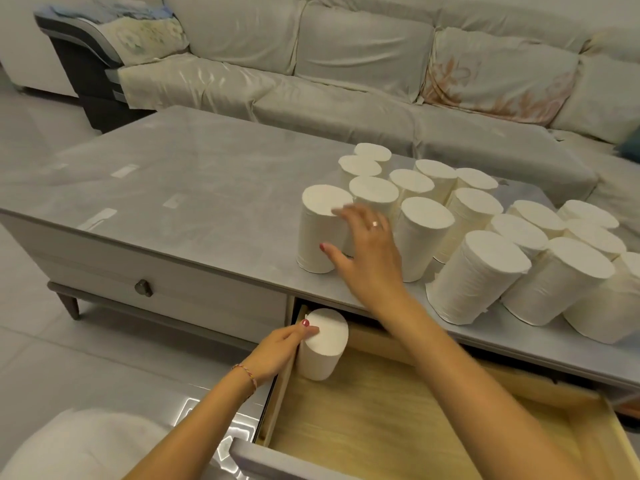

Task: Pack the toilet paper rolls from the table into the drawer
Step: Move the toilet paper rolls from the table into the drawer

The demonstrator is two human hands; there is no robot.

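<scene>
Several white toilet paper rolls (478, 275) stand upright on the right half of the grey table (173, 174). Below the table's front edge a wooden drawer (381, 410) is pulled out. One roll (323, 348) stands upright in the drawer's far left corner, and my left hand (277, 351) grips it from the left side. My right hand (367, 251) reaches over the table with fingers spread, its fingertips and thumb touching the leftmost roll (320, 230) of the group without closing on it.
A second drawer with a dark knob (143, 288) stays closed to the left. A covered sofa (346, 64) runs behind the table. Something white (86, 445) lies at the bottom left on the tiled floor.
</scene>
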